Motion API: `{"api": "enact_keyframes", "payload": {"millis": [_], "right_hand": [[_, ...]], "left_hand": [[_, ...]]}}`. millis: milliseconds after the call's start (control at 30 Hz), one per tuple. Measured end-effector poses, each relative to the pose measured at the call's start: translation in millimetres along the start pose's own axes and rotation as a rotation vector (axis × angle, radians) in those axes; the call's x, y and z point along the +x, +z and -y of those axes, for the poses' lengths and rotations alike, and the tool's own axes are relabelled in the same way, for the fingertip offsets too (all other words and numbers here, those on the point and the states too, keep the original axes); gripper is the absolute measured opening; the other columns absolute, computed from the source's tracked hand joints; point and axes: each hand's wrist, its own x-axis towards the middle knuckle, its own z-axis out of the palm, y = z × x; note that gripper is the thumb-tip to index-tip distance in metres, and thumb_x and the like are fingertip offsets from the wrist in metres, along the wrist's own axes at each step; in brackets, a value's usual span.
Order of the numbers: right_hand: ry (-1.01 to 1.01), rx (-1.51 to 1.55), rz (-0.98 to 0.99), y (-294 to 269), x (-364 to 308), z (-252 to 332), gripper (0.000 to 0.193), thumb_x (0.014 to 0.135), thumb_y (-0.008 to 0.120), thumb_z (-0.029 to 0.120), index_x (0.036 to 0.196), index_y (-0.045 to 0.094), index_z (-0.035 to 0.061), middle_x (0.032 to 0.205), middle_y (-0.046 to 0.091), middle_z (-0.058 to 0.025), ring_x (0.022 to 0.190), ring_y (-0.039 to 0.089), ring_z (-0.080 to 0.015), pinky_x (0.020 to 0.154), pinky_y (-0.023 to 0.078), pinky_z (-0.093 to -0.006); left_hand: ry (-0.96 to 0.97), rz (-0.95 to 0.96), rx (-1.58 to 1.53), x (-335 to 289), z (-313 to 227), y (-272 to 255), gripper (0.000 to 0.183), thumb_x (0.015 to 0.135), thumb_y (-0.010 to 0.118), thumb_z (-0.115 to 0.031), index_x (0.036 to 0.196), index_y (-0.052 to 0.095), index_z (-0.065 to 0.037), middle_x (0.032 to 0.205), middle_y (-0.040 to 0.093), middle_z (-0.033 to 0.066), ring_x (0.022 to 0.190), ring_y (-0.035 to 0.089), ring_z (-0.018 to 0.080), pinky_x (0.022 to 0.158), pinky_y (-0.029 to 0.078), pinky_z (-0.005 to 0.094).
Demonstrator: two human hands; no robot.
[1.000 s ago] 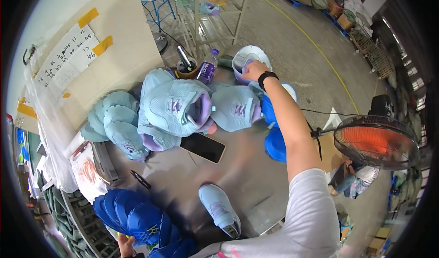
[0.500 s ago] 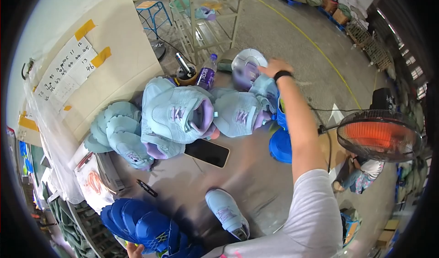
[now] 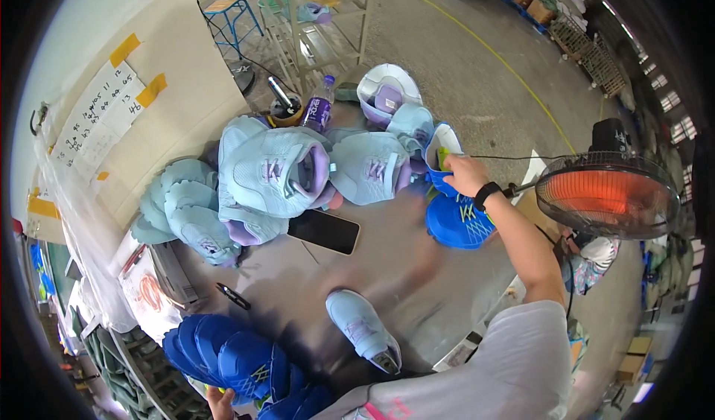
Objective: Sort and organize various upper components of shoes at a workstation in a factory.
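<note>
At the table's right side my right hand [image 3: 467, 176], with a black band at its wrist, has its fingers bent against the opening of a blue shoe upper [image 3: 457, 223] with yellow laces. My left hand [image 3: 220, 403], mostly cut off by the lower edge, grips a stack of nested blue shoe uppers [image 3: 231, 357]. A single light blue shoe [image 3: 363, 331] lies between my arms. Light blue uppers with purple linings [image 3: 272, 170] are heaped across the middle. Behind the right hand a light blue upper [image 3: 387, 96] shows its pale inside.
On the grey table [image 3: 298, 301] lie a phone [image 3: 325, 231] and a black pen [image 3: 234, 296]. A purple bottle [image 3: 319, 104] and a cup of tools [image 3: 286, 111] stand at the back. A fan [image 3: 607, 193] is at right, a metal rack [image 3: 328, 36] beyond the table.
My right hand has come back from the pale-lined light blue upper to the blue upper nearer me. The view has shifted slightly. My left hand stays at the blue stack.
</note>
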Motion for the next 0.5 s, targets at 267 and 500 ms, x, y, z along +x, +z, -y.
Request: {"api": "enact_keyframes", "payload": {"millis": [267, 500], "right_hand": [[-0.052, 0.603, -0.455, -39, -41, -1, 0.01, 0.075, 0.063, 0.011, 0.082, 0.058, 0.0058, 0.067, 0.059, -0.0082, 0.059, 0.057, -0.0197, 0.057, 0.045, -0.0292], [-0.302, 0.483, -0.102, 6, -50, 45, 0.015, 0.076, 0.062, 0.022, 0.075, 0.059, 0.0078, 0.067, 0.06, -0.0104, 0.063, 0.059, -0.0297, 0.057, 0.045, -0.0396]], "left_hand": [[-0.107, -0.027, 0.064, 11, 14, -14, 0.041, 0.076, 0.063, -0.005, 0.112, 0.047, 0.006, 0.095, 0.054, 0.0093, 0.084, 0.048, 0.0174, 0.071, 0.041, 0.0301], [-0.051, 0.012, 0.025, 17, 27, -13, 0.042, 0.076, 0.062, -0.004, 0.113, 0.046, 0.006, 0.098, 0.054, 0.01, 0.088, 0.048, 0.0177, 0.074, 0.042, 0.0298]]}}
